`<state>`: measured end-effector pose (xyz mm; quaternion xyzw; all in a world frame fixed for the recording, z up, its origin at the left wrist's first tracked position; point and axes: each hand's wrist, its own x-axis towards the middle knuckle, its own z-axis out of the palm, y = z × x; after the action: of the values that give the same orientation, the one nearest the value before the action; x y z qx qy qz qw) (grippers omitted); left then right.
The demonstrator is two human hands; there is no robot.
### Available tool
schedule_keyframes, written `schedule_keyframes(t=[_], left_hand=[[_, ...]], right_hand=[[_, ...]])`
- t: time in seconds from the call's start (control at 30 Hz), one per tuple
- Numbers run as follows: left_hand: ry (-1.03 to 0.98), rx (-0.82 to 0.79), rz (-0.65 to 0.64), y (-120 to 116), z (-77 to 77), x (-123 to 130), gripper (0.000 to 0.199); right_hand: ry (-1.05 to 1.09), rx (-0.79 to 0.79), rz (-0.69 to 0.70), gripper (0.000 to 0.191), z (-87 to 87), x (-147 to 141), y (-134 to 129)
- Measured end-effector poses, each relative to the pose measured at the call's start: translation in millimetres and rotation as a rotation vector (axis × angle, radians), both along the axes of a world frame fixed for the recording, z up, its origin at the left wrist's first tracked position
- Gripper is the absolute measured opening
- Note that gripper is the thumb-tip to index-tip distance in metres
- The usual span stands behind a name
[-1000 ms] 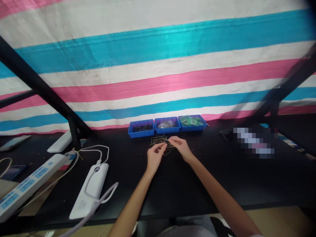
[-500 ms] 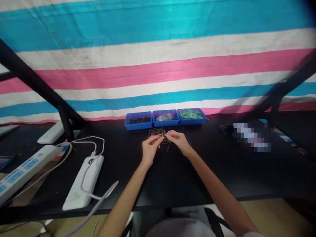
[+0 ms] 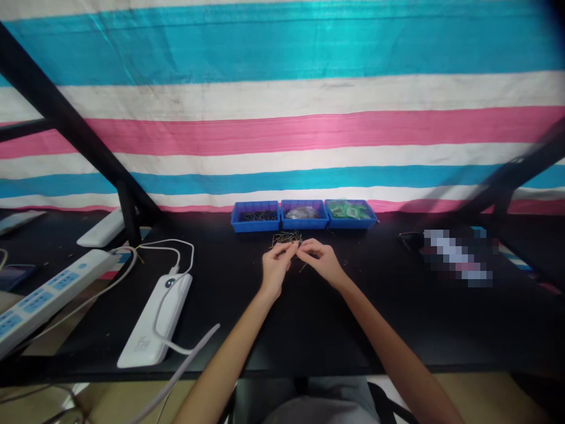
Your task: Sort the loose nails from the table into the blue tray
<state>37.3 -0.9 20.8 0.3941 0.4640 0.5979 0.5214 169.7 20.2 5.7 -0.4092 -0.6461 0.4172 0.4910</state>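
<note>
A pile of thin brass-coloured screws (image 3: 285, 237) lies on the black table (image 3: 322, 330), just beyond my hands. My left hand (image 3: 276, 268) and my right hand (image 3: 322, 261) meet at the fingertips over the near side of the pile. Each has thumb and fingers pinched together, and a small dark piece shows between them, too small to name. Behind the pile stand three blue trays in a row: the left tray (image 3: 255, 227) holds dark screws, the middle tray (image 3: 304, 224) clear plastic bags, the right tray (image 3: 352, 224) green packets.
A white power bank (image 3: 152, 327) with a cable lies at the left, beside a white power strip (image 3: 57, 288). Another white block (image 3: 100, 229) is behind them. A dark phone (image 3: 411, 240) lies at the right, near a blurred patch. Black slanted frame bars stand at both sides.
The view has shifted slightly, so the trays and hands appear a little further right. My hands have drawn closer together at the fingertips, still pinched.
</note>
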Motion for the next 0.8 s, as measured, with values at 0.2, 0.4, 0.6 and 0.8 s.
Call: schedule_keyframes(t=[0.2, 0.4, 0.6, 0.8], left_hand=[[-0.005, -0.024, -0.011, 0.4, 1.4, -1.9, 0.029], [0.053, -0.006, -0.087, -1.4, -4.5, -1.6, 0.03], [0.138, -0.01, -0.039, 4.3, -12.6, -2.3, 0.041], [0.135, 0.042, 0.163, 11.7, -9.9, -17.4, 0.033]], right_hand=[[0.069, 0.006, -0.127, 0.015, -4.0, -1.3, 1.3], [0.099, 0.013, -0.199, 0.016, -1.4, -1.6, 2.4], [0.1, -0.139, -0.216, 0.025, 6.6, -3.5, 5.7], [0.13, -0.241, -0.162, 0.03, 5.4, -16.4, 25.1]])
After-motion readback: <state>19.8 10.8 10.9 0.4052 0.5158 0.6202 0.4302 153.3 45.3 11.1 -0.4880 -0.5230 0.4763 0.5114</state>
